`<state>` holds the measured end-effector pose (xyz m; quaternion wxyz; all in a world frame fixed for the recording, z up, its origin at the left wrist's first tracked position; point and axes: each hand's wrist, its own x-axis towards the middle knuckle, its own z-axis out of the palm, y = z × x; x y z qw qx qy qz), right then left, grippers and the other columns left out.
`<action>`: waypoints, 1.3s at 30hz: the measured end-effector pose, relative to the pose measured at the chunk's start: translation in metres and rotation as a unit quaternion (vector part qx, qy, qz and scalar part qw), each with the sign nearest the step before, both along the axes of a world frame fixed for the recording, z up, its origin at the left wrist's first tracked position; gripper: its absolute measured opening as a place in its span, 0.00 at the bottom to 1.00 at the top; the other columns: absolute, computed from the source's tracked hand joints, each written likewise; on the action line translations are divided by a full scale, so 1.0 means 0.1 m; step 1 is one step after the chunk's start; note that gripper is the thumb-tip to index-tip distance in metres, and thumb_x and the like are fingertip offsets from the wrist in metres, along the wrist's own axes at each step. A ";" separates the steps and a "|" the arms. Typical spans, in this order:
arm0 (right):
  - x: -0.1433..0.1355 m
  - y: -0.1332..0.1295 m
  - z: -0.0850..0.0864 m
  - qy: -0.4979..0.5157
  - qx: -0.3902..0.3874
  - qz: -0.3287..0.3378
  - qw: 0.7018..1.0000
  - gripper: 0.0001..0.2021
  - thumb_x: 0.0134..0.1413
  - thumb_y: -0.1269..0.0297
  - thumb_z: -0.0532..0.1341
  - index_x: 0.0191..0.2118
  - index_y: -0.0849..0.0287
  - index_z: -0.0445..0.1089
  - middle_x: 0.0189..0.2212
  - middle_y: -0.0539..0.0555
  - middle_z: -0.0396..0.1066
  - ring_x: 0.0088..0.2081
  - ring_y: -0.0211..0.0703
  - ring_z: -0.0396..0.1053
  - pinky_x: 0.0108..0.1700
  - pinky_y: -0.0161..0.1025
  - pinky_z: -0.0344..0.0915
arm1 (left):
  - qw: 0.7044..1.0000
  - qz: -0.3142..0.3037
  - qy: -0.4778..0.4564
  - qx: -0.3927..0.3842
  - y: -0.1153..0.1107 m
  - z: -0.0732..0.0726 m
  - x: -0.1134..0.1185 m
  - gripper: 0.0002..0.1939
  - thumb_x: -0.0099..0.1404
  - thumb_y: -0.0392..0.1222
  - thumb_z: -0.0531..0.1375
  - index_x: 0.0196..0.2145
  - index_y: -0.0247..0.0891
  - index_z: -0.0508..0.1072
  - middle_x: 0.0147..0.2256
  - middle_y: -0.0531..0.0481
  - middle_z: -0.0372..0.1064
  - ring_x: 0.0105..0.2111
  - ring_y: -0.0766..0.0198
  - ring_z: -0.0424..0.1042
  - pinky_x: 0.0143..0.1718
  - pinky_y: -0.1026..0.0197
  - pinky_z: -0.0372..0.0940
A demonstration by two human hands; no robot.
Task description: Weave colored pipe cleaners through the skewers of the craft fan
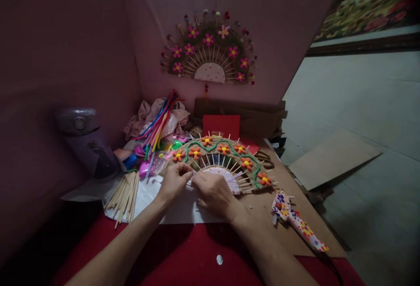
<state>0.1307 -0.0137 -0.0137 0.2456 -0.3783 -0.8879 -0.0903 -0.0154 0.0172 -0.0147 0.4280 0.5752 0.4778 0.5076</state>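
My left hand (173,182) and my right hand (212,192) meet in front of a half-round craft fan (216,146), both with fingers pinched. A thin pale lilac strip (235,175) sticks out past my right hand, and a bit of it shows between the fingertips of both hands. It looks like a pipe cleaner. The fan lies on the table, with twine woven over sticks, orange felt-like flowers (224,149), a wavy green cord (229,142) and a dotted white half-circle at its base. My hands hide its lower left part.
Wooden sticks (124,196) lie in a bundle at left, near a purple bottle (90,146). Colourful pipe cleaners (160,124) are heaped behind. A flower-patterned glue gun (297,220) with a cord rests on cardboard (278,229) at right. A finished fan (210,51) hangs on the pink panel.
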 end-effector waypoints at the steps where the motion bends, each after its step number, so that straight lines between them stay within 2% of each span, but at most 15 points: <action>1: 0.02 0.01 0.01 0.014 -0.002 -0.009 1.000 0.04 0.47 0.74 0.55 0.31 0.60 0.65 0.27 0.54 0.68 0.30 0.41 0.63 0.30 0.36 0.52 | 0.999 -0.024 -0.033 -0.026 0.00 0.01 -0.01 0.05 0.47 0.37 0.62 0.20 0.33 0.70 0.14 0.57 0.61 0.13 0.73 0.56 0.14 0.69 0.50; 3: 0.04 0.01 0.03 0.062 -0.011 -0.033 0.997 0.05 0.51 0.73 0.53 0.31 0.60 0.66 0.26 0.53 0.69 0.29 0.40 0.64 0.31 0.35 0.53 | 0.989 -0.066 -0.107 -0.072 0.00 0.05 -0.02 0.09 0.48 0.42 0.63 0.23 0.33 0.69 0.13 0.58 0.59 0.10 0.74 0.53 0.11 0.70 0.46; 5: 0.04 0.00 0.05 0.121 -0.024 -0.050 0.991 0.07 0.56 0.70 0.52 0.33 0.60 0.67 0.26 0.53 0.70 0.28 0.39 0.65 0.32 0.35 0.55 | 0.981 -0.090 -0.145 -0.088 -0.02 0.10 -0.02 0.12 0.49 0.45 0.64 0.26 0.33 0.69 0.15 0.58 0.61 0.10 0.74 0.55 0.10 0.70 0.48; 9: 0.04 -0.02 0.10 0.198 -0.052 -0.044 0.978 0.10 0.59 0.68 0.51 0.34 0.59 0.69 0.27 0.53 0.72 0.30 0.38 0.68 0.35 0.34 0.57 | 0.986 -0.095 -0.124 -0.051 -0.06 0.19 -0.01 0.13 0.50 0.45 0.65 0.27 0.32 0.69 0.18 0.56 0.65 0.12 0.72 0.61 0.11 0.68 0.57; 12: 0.07 -0.03 0.14 0.203 -0.065 -0.025 0.977 0.09 0.58 0.68 0.53 0.33 0.59 0.70 0.28 0.53 0.73 0.31 0.38 0.69 0.36 0.34 0.58 | 0.990 -0.105 -0.089 -0.043 -0.08 0.25 -0.02 0.13 0.48 0.44 0.65 0.28 0.32 0.71 0.18 0.54 0.66 0.13 0.70 0.63 0.13 0.67 0.60; 15: 0.12 -0.01 0.16 0.194 -0.075 -0.020 0.978 0.09 0.58 0.68 0.52 0.33 0.59 0.70 0.27 0.52 0.72 0.31 0.38 0.69 0.35 0.33 0.58 | 0.987 -0.125 -0.063 -0.073 -0.10 0.30 -0.04 0.13 0.47 0.43 0.66 0.26 0.32 0.72 0.17 0.53 0.67 0.14 0.69 0.65 0.14 0.67 0.61; 19: 0.15 0.01 0.18 0.203 -0.082 -0.033 0.975 0.09 0.59 0.67 0.51 0.34 0.59 0.69 0.27 0.52 0.72 0.30 0.38 0.68 0.33 0.33 0.58 | 0.982 -0.146 -0.055 -0.104 -0.09 0.30 -0.07 0.11 0.47 0.42 0.66 0.24 0.31 0.71 0.15 0.53 0.66 0.13 0.71 0.63 0.13 0.70 0.55; 23: 0.13 0.00 0.16 0.217 -0.072 -0.042 0.973 0.09 0.59 0.67 0.51 0.35 0.59 0.69 0.27 0.52 0.71 0.29 0.37 0.67 0.33 0.33 0.58 | 0.973 -0.168 -0.111 -0.116 -0.05 0.23 -0.10 0.11 0.51 0.43 0.65 0.25 0.32 0.70 0.15 0.54 0.64 0.12 0.74 0.59 0.12 0.71 0.50; 27: 0.09 -0.01 0.14 0.156 -0.046 -0.033 0.986 0.08 0.57 0.69 0.52 0.32 0.59 0.68 0.26 0.52 0.71 0.29 0.38 0.67 0.34 0.34 0.56 | 0.965 -0.158 -0.170 -0.125 -0.03 0.20 -0.09 0.12 0.50 0.43 0.65 0.25 0.32 0.68 0.16 0.55 0.63 0.11 0.74 0.57 0.11 0.70 0.51; 30: 0.07 -0.02 0.12 0.112 -0.022 -0.036 0.993 0.08 0.56 0.69 0.52 0.31 0.60 0.68 0.24 0.52 0.70 0.27 0.38 0.65 0.32 0.34 0.54 | 0.979 -0.135 -0.125 -0.086 -0.05 0.20 -0.05 0.12 0.51 0.44 0.64 0.25 0.33 0.68 0.15 0.56 0.62 0.11 0.73 0.57 0.11 0.69 0.51; 34: 0.06 -0.03 0.10 0.067 -0.009 -0.052 0.996 0.09 0.57 0.67 0.52 0.29 0.60 0.66 0.23 0.53 0.69 0.25 0.38 0.63 0.31 0.35 0.52 | 0.995 -0.099 -0.012 0.009 -0.06 0.14 -0.03 0.08 0.54 0.42 0.60 0.26 0.35 0.67 0.15 0.57 0.61 0.12 0.71 0.58 0.13 0.68 0.53; 36: 0.06 -0.02 0.10 0.038 0.001 -0.054 0.998 0.09 0.56 0.67 0.52 0.29 0.60 0.65 0.22 0.52 0.68 0.24 0.38 0.62 0.30 0.36 0.51 | 0.992 -0.083 0.061 0.070 -0.05 0.11 -0.03 0.04 0.56 0.39 0.58 0.27 0.36 0.69 0.17 0.56 0.62 0.14 0.71 0.59 0.15 0.68 0.54; 39: 0.09 0.00 0.09 0.027 0.017 -0.045 0.998 0.08 0.55 0.69 0.51 0.29 0.61 0.65 0.23 0.53 0.67 0.26 0.40 0.62 0.30 0.37 0.51 | 0.972 -0.080 0.154 0.159 -0.05 0.11 -0.06 0.02 0.55 0.35 0.58 0.26 0.37 0.71 0.21 0.53 0.65 0.21 0.69 0.62 0.22 0.68 0.56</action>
